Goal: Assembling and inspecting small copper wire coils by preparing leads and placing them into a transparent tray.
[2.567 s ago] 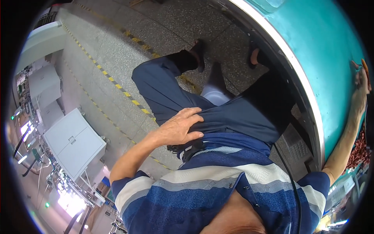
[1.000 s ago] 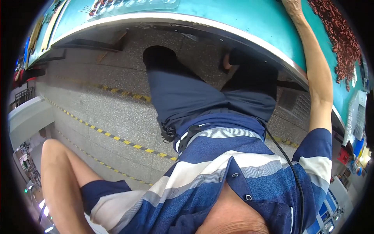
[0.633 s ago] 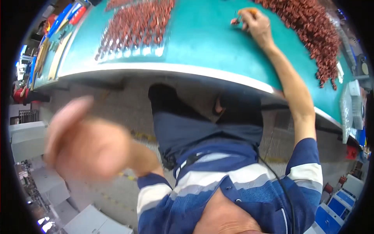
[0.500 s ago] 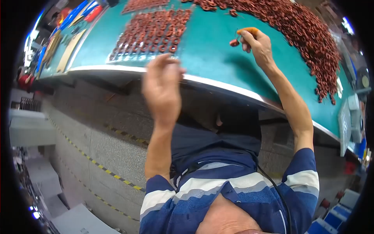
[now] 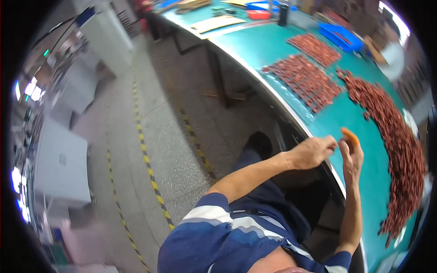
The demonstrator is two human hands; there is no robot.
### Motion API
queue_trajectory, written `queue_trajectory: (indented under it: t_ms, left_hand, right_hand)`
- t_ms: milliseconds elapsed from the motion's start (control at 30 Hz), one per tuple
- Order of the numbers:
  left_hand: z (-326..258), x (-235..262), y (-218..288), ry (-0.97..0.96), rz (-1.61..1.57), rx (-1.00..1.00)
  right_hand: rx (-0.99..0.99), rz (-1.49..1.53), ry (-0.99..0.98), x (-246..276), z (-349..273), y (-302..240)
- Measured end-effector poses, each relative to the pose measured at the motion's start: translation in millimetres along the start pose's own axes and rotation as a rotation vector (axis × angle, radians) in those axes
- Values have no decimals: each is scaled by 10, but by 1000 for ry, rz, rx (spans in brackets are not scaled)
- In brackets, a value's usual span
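My left hand point(image 5: 312, 152) is at the table's front edge, fingers curled and closed, its fingertips almost meeting my right hand. My right hand point(image 5: 353, 157) is over the green tabletop, with an orange cover point(image 5: 350, 136) on one finger and its fingers bent toward the thumb. Whatever sits between the two hands is hidden by the fingers and too small to make out. Beyond them, copper-red wire coils point(image 5: 305, 82) lie in rows on clear plastic. To the right, a long curved heap of loose coils point(image 5: 403, 154) spreads along the table.
A second batch of coils point(image 5: 314, 49) lies farther back, near a blue bin point(image 5: 340, 37). Across the table sits another person point(image 5: 391, 57). A red tray point(image 5: 258, 14) and cardboard pieces point(image 5: 217, 23) occupy the far end. Yellow-black tape lines point(image 5: 152, 177) mark the floor at left.
The view has swung toward the left. My hands were well apart, the right one holding a coil by its wire; now they are close together, and that coil no longer shows.
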State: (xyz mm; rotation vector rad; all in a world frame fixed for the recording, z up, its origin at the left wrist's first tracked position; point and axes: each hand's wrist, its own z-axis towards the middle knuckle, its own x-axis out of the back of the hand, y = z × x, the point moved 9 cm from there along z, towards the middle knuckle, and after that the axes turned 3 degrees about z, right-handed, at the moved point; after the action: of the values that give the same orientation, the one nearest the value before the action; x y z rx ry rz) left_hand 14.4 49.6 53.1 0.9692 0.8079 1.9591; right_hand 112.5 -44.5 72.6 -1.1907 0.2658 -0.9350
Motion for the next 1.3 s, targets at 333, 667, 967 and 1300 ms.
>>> queue_trajectory:
  t_ms: [333, 667, 967, 1300]
  left_hand:
    - [27, -114, 47, -75, -425, 133]
    - [250, 8, 79, -135, -679, 138]
    - [230, 405, -20, 150, -431, 116]
    - [317, 607, 87, 8, -412, 53]
  right_hand:
    - [-135, -58, -27, 21, -11, -81]
    - [257, -133, 223, 185, 29, -418]
    - [209, 90, 256, 23, 119, -289]
    - [78, 212, 114, -254, 115, 26]
